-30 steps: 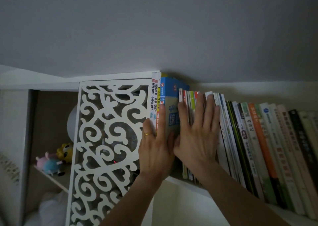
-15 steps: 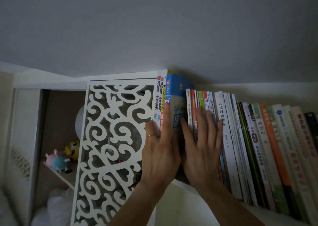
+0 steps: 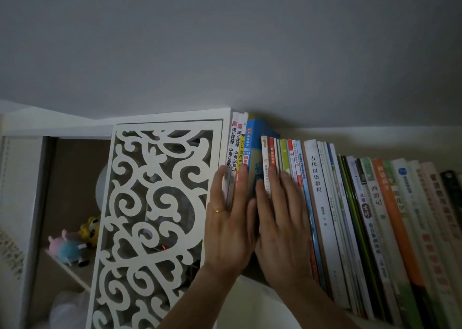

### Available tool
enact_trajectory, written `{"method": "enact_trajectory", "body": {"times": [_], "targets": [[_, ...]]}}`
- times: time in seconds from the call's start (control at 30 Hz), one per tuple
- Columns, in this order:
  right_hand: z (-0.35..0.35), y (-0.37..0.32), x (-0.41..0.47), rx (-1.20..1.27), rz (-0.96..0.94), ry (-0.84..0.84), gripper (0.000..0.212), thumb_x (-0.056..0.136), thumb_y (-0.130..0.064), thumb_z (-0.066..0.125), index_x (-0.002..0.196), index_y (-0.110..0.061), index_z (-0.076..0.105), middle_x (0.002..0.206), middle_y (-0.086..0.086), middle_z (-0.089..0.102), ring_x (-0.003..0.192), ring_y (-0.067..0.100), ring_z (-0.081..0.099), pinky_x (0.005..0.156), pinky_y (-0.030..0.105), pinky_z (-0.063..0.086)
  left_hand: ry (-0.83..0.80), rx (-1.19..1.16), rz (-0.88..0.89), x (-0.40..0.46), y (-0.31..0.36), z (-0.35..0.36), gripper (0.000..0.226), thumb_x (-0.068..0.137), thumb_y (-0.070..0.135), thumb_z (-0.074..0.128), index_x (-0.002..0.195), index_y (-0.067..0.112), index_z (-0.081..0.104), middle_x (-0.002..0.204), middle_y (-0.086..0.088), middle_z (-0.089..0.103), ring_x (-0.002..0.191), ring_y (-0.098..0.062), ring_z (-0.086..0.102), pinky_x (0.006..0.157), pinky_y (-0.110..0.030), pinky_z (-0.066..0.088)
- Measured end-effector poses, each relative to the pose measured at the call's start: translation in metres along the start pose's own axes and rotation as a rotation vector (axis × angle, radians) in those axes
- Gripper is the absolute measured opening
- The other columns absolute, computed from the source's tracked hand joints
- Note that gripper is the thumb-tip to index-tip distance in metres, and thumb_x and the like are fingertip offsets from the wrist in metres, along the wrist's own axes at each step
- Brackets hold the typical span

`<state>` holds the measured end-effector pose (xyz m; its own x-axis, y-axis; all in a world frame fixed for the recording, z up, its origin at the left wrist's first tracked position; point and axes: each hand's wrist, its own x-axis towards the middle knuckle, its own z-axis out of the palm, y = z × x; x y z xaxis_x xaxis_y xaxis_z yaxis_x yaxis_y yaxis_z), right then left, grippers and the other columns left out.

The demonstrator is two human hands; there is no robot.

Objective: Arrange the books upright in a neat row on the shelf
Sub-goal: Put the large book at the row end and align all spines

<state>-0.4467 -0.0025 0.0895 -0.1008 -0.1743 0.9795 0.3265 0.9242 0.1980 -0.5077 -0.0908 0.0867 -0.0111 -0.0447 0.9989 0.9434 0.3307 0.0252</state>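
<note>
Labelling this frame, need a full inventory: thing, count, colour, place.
books: a long row, count unclear, mixed colours, upright on the shelf, spines out
tall books: about four, white, yellow and blue, left end of the row
shelf: one, white, under the books
fretwork panel: one, white, left of the books
plush toys: at least two, pink-blue and yellow, lower ledge at left
left hand: one, gold ring, fingers flat on the tall books
right hand: one, fingers flat on the thin spines

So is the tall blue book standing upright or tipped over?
Upright: the blue book stands on end between the white books and thin books, spine outward.
</note>
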Motion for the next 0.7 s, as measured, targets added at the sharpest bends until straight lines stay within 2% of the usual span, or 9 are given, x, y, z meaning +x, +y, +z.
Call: {"method": "enact_trajectory", "body": {"times": [0.07,0.13,0.2,0.27,0.47,0.53,0.6,0.63,0.7], "targets": [[0.001,0.001,-0.003,0.045,-0.013,0.015,0.056,0.102,-0.021,0.06,0.152,-0.005,0.041,0.161,0.018,0.035,0.151,0.035,0.029,0.121,0.054,0.029,-0.011,0.14,0.049,0.0,-0.001,0.002,0.054,0.108,0.028,0.04,0.157,0.007,0.036,0.169,-0.013,0.019,0.153,-0.035,0.027,0.114,-0.057,0.037],[0.0,0.002,-0.009,0.045,-0.006,0.007,0.053,0.106,-0.02,0.048,0.155,-0.005,0.036,0.163,0.018,0.032,0.152,0.035,0.028,0.119,0.055,0.032,-0.018,0.214,0.119,-0.002,-0.002,0.006,0.056,0.104,0.023,0.044,0.154,-0.001,0.037,0.166,-0.019,0.026,0.155,-0.039,0.02,0.122,-0.062,0.023],[-0.001,0.003,-0.009,-0.025,0.014,-0.045,0.052,0.111,-0.025,0.032,0.158,-0.003,0.028,0.166,0.019,0.023,0.154,0.035,0.02,0.12,0.055,0.031,-0.035,0.121,0.07,0.002,0.0,0.004,0.059,0.104,0.023,0.036,0.156,-0.004,0.029,0.168,-0.019,0.019,0.157,-0.037,0.015,0.124,-0.059,0.021],[-0.001,0.003,-0.006,-0.074,0.006,-0.103,0.054,0.113,-0.028,0.02,0.16,-0.002,0.02,0.168,0.019,0.015,0.156,0.034,0.014,0.123,0.053,0.026,-0.051,0.124,0.017,0.003,-0.002,0.006,0.062,0.104,0.026,0.03,0.158,-0.002,0.023,0.17,-0.017,0.013,0.158,-0.03,0.012,0.126,-0.055,0.02],[0.006,-0.005,-0.001,-0.151,-0.006,-0.183,0.059,0.109,-0.028,0.019,0.161,-0.002,0.011,0.169,0.018,0.006,0.157,0.032,0.006,0.126,0.051,0.014,-0.16,0.135,0.086,0.005,-0.019,0.013,0.06,0.102,0.018,0.029,0.155,-0.009,0.025,0.169,-0.021,0.012,0.158,-0.034,0.01,0.126,-0.055,0.02],[0.001,-0.006,0.001,-0.147,-0.012,-0.2,0.059,0.109,-0.029,0.021,0.161,-0.002,0.012,0.169,0.018,0.007,0.157,0.032,0.006,0.126,0.052,0.015,-0.173,0.137,0.142,0.006,-0.018,0.008,0.058,0.103,0.016,0.032,0.154,-0.011,0.026,0.168,-0.024,0.013,0.158,-0.037,0.011,0.125,-0.056,0.022],[-0.008,-0.005,-0.001,-0.088,-0.04,-0.225,0.06,0.109,-0.03,0.026,0.161,-0.003,0.013,0.169,0.018,0.007,0.158,0.031,0.004,0.126,0.053,0.017,-0.135,0.087,0.088,-0.001,-0.011,-0.002,0.056,0.105,0.019,0.037,0.155,-0.007,0.03,0.167,-0.022,0.018,0.156,-0.034,0.019,0.122,-0.055,0.03],[-0.014,-0.002,-0.004,-0.052,-0.049,-0.238,0.061,0.109,-0.032,0.029,0.161,-0.004,0.015,0.169,0.017,0.008,0.158,0.03,0.004,0.125,0.053,0.018,-0.09,0.064,-0.014,-0.007,-0.006,-0.009,0.055,0.107,0.023,0.041,0.157,0.001,0.034,0.164,-0.018,0.026,0.151,-0.029,0.031,0.115,-0.05,0.041],[-0.027,0.009,-0.017,0.002,-0.033,-0.222,0.06,0.108,-0.033,0.037,0.16,-0.006,0.024,0.168,0.016,0.016,0.157,0.03,0.009,0.124,0.054,0.02,-0.041,0.053,-0.267,-0.019,0.009,-0.024,0.053,0.107,0.036,0.049,0.156,0.02,0.039,0.142,-0.007,0.041,0.119,-0.015,0.052,0.088,-0.035,0.058]]}}
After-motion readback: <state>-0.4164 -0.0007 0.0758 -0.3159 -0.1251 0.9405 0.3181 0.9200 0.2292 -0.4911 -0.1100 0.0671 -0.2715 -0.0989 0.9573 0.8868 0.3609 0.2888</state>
